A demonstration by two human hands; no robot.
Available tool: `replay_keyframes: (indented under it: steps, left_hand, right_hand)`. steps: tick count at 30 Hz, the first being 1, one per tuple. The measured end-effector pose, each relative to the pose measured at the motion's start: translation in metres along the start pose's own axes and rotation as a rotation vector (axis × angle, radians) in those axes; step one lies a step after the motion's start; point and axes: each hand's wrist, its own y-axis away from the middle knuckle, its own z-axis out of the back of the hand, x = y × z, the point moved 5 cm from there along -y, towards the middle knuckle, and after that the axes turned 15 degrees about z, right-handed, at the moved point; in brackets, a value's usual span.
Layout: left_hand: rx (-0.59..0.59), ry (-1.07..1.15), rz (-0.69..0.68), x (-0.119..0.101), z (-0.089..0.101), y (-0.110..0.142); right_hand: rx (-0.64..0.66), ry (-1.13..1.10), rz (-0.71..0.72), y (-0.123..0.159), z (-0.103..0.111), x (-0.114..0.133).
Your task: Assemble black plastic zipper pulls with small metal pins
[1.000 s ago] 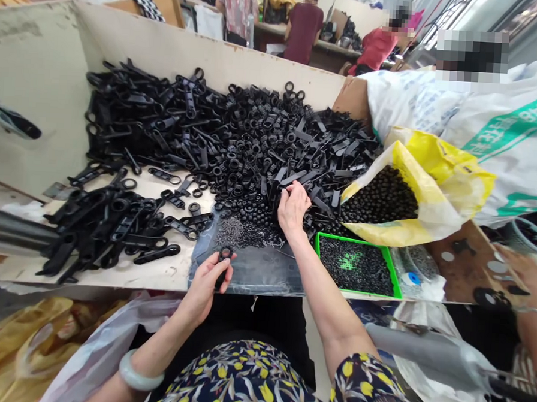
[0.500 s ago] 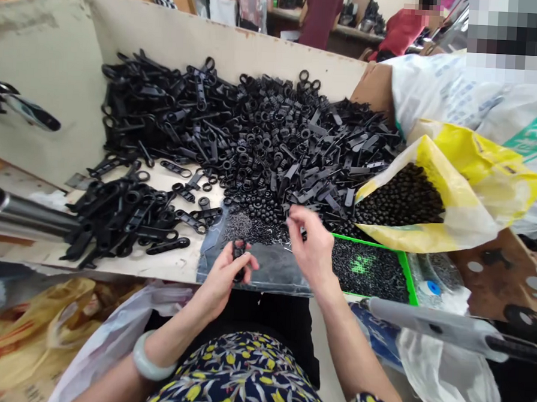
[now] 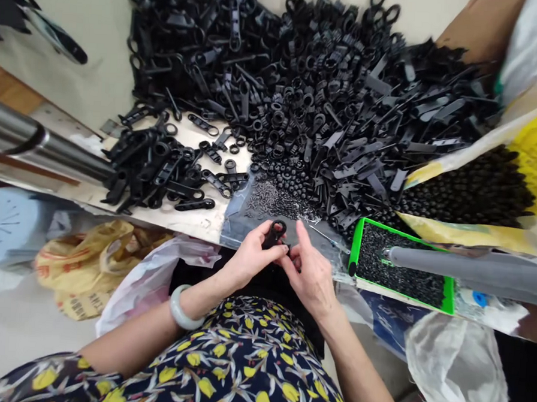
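Close to my body, over the table's front edge, my left hand [image 3: 257, 251] grips a black plastic part with a ring end [image 3: 274, 234] between thumb and fingers. My right hand [image 3: 309, 269] meets it from the other side, its thumb and fingertips pressed together at the part's lower end and its index finger pointing up. Whatever those fingertips pinch is hidden. Just beyond my hands, tiny grey and black pieces [image 3: 269, 196] lie on a dark plastic sheet [image 3: 235, 223]. Small black round pieces [image 3: 292, 177] are heaped behind them.
A large heap of black plastic parts [image 3: 240, 61] fills the back. A smaller pile of ringed parts [image 3: 157, 165] lies left, by a metal tube [image 3: 51, 141]. At right are a green-rimmed tray [image 3: 359, 239], a yellow-white bag [image 3: 465, 229] and a grey bar [image 3: 454, 271] across the tray.
My right hand has come from the small pieces to the part in my left hand, and the hands now touch. The view has tilted down and shifted.
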Motion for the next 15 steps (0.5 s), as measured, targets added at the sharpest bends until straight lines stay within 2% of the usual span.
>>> replay_keyframes:
  steps: [5, 9, 12, 15]
  left_hand:
    - [0.074, 0.354, 0.174, 0.001, 0.003, -0.008]
    - [0.086, 0.459, 0.157, 0.002, -0.001, -0.006]
    - [0.116, 0.451, 0.15, 0.0, 0.0, -0.001]
    - [0.18, 0.473, 0.165, 0.0, 0.003, 0.004]
  right_hand:
    - [-0.185, -0.355, -0.298, 0.012, -0.009, -0.004]
    - [-0.286, -0.519, -0.416, 0.017, -0.017, -0.008]
    - [-0.338, -0.353, -0.363, 0.015, -0.003, -0.008]
    - [-0.249, -0.117, -0.169, 0.007, 0.009, 0.004]
